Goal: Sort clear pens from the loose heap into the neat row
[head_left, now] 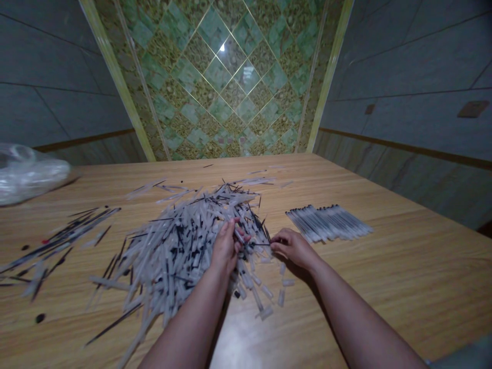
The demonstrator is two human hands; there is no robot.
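Note:
A big heap of clear pen barrels and thin black refills [180,241] lies in the middle of the wooden table [384,287]. My left hand [226,246] rests on the heap's right edge, fingers curled round a clear barrel. My right hand [294,247] is just to the right, pinching a thin black refill whose tip points toward the left hand. Several clear pen caps [265,294] lie scattered below the two hands.
A neat row of assembled pens [328,221] lies to the right of my hands. Loose black refills [61,238] are spread at the left. A clear plastic bag [26,174] sits at the far left edge. Tiled walls stand behind the table.

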